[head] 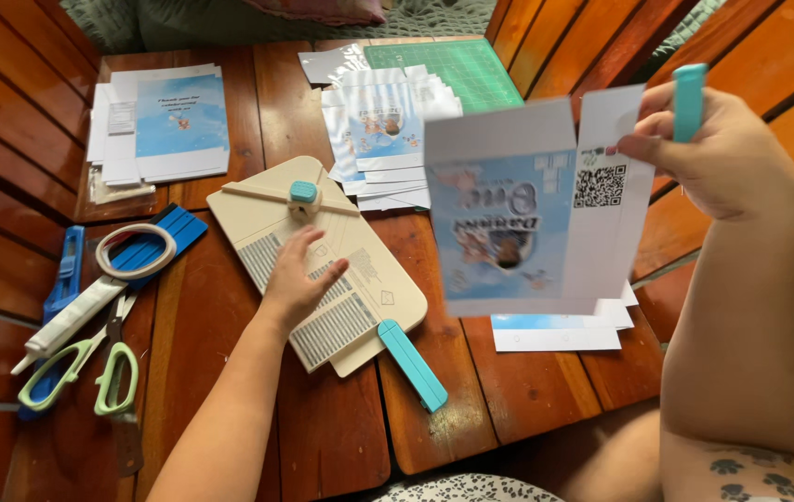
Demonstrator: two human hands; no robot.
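Hands at work over a wooden table (230, 390). Left hand (299, 279) lies flat, fingers loosely spread, on a cream scoring board (258, 218). Right hand (722, 149) is raised at the right, pinching a printed sheet (509, 232) by its upper edge and gripping a teal tool (690, 98). The sheet hangs above a small paper pile (555, 333). Scissors (99, 372), a tape roll (135, 251) and more printed stacks (169, 121) lie around the board.
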